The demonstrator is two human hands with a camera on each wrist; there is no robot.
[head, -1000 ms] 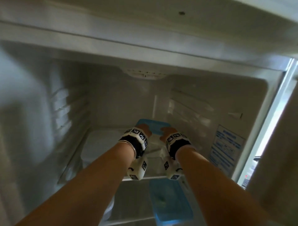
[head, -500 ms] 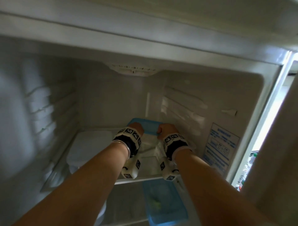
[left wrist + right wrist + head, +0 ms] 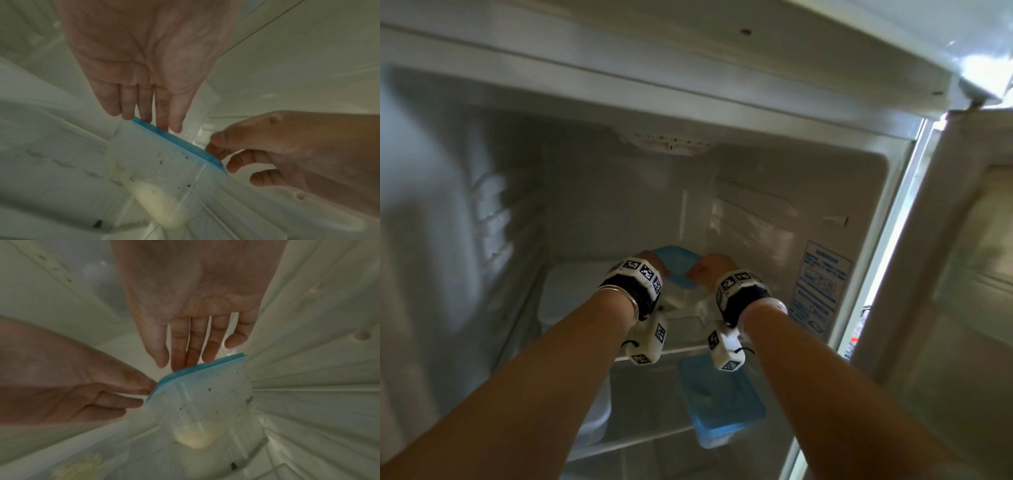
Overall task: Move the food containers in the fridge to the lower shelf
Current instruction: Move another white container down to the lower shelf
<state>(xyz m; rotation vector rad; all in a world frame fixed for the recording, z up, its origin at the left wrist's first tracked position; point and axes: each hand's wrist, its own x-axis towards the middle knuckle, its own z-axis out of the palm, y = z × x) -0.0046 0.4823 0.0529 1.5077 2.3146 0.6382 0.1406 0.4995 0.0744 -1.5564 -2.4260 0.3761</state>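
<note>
A clear food container with a blue lid sits at the back of the fridge's upper shelf, pale food in its bottom. My left hand holds its left end and my right hand its right end. In the left wrist view my left fingertips lie on the lid's edge while the right hand curls round its corner. The right wrist view shows my right fingertips on the lid and the left hand pinching its side.
A second blue-lidded container lies on the lower shelf, right of centre, with a pale round container to its left. A white-lidded box stands left on the upper shelf. The open door is at the right.
Both hands have stayed on the blue-lidded container at the back of the upper shelf. The head view has swung slightly; nothing else has visibly shifted.
</note>
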